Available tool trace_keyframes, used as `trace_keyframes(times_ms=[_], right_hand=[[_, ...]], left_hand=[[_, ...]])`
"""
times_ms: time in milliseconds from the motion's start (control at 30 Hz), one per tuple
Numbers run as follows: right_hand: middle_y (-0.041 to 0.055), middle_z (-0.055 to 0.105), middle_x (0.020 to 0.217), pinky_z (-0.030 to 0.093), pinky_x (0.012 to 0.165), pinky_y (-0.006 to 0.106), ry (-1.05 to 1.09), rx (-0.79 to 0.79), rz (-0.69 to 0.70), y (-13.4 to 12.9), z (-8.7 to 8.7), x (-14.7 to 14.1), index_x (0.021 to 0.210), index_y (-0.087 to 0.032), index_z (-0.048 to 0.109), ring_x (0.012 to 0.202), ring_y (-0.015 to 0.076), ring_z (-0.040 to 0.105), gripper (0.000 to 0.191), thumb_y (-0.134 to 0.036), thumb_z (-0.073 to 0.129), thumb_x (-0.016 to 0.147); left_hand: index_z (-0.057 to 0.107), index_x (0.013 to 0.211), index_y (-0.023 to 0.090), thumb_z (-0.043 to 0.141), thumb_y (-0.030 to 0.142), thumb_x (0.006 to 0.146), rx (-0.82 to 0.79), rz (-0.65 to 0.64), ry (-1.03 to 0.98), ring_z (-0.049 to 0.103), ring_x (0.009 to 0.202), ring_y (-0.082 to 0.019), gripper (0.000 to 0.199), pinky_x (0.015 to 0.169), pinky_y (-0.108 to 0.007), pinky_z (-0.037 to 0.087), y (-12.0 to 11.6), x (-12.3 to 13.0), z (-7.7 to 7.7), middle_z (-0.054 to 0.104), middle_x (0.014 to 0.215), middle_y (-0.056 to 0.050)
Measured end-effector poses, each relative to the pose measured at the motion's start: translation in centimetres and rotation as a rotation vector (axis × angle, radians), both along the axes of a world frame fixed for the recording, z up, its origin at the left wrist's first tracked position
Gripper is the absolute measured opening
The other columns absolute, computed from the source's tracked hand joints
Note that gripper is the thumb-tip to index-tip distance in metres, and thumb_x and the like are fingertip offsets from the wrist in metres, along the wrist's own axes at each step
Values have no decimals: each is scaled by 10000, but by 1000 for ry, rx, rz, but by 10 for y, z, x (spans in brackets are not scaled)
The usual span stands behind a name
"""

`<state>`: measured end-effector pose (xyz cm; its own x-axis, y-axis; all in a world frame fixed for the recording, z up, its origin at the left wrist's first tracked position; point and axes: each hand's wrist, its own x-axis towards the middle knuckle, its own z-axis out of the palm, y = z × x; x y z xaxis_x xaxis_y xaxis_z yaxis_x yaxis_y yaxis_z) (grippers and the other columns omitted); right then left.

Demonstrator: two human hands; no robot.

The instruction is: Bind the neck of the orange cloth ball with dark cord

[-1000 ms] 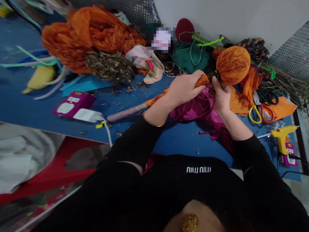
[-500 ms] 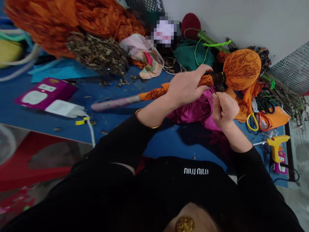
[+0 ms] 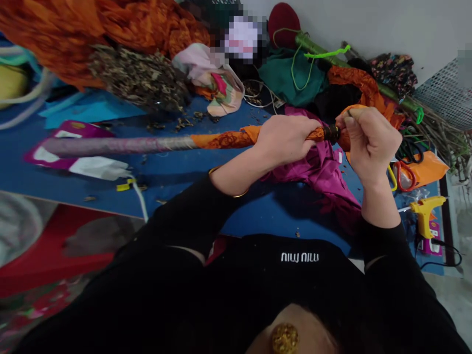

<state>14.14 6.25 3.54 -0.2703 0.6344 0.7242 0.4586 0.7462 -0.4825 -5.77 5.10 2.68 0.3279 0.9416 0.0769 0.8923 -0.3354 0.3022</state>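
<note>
The stick [image 3: 147,145] lies crosswise over the blue table [image 3: 258,211], its grey-purple end passing above the purple box [image 3: 77,129] and partly covering it; orange cloth wraps its other part, with a dark band [image 3: 331,133] near the right hand; the left hand [image 3: 282,140] has a narrow, closed grip around the orange-wrapped part, just beside the band; the right hand [image 3: 374,142] is curled, thumb and forefinger drawn together beyond the band; whether they pinch a thin strand is too small to tell; this hand hides most of the orange cloth at that end.

The magenta cloth [image 3: 324,172] spreads beneath the stick and between the forearms; the white plug [image 3: 99,167] sits against the box, below the stick; the scissors [image 3: 404,176] are near the right hand, which partly blocks them, with the orange packet [image 3: 431,169] beside them and the yellow glue gun [image 3: 427,211] nearer the body.

Beyond the stick lie the green cloth [image 3: 295,76], the pale patterned cloth [image 3: 224,96] and the pile of dry leaves [image 3: 140,81]; the heap of orange cloth [image 3: 140,24] rises behind the leaves; the dark red ball [image 3: 283,22] is near the wall.
</note>
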Motion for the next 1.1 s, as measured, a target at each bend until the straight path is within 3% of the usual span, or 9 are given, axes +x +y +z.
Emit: trace_keyframes(times_ms=[167,300,500,667,833,933,1100], right_hand=[[26,792,897,626,766,328,136,-225,54,6,-11,-1,1026,-307,792,715,148,728,416,-623,536,1111],[5,790,970,658,834,346,119,-217,134,7,-12,-1,1094,-364,805,854,170,781,337,-562,534,1126],[31,776,1002,650,876,312,-16,-250,88,3,-8,-6,1080,-339,768,896,164,758,432,-598,428,1142],[45,808,1066,649,889,313,-62,-252,-4,6,-12,-9,1096,-336,751,896,183,750,371,-505,424,1143],[53,816,1089,625,876,307,-136,-241,-116,10,-14,-5,1070,-366,732,984,210,758,298,-500,471,1122],[56,810,1097,604,865,311,-159,-242,-116,7,-10,-4,1063,-364,722,988,211,757,300,-504,463,1122],[50,787,1085,610,860,311,-158,-277,-85,3,-8,-7,1025,-346,686,964,203,749,262,-416,457,1132]], left_hand=[[780,1330,327,553,313,983,0,-19,-9,766,1158,-352,414,916,-458,591,-4,3,-2,826,1276,-58],[761,1366,350,526,346,995,11,-5,34,772,1138,-360,440,874,-477,588,-6,2,1,819,1320,-57],[745,1348,154,501,309,1016,-30,9,219,788,1083,-429,439,812,-495,587,-12,8,10,818,1244,-188],[713,1381,162,375,253,1044,11,-51,302,786,1083,-412,486,755,-476,554,-17,13,12,799,1245,-208],[609,1529,201,311,217,1081,112,-90,326,774,950,-328,538,669,-395,455,-18,15,3,802,1139,-154],[582,1588,249,288,212,1107,172,-120,269,757,889,-308,566,660,-393,444,-17,15,-5,798,1088,-137],[729,1383,257,382,211,1087,278,-135,147,744,822,-280,459,676,-375,488,-15,14,-17,786,999,-113]])
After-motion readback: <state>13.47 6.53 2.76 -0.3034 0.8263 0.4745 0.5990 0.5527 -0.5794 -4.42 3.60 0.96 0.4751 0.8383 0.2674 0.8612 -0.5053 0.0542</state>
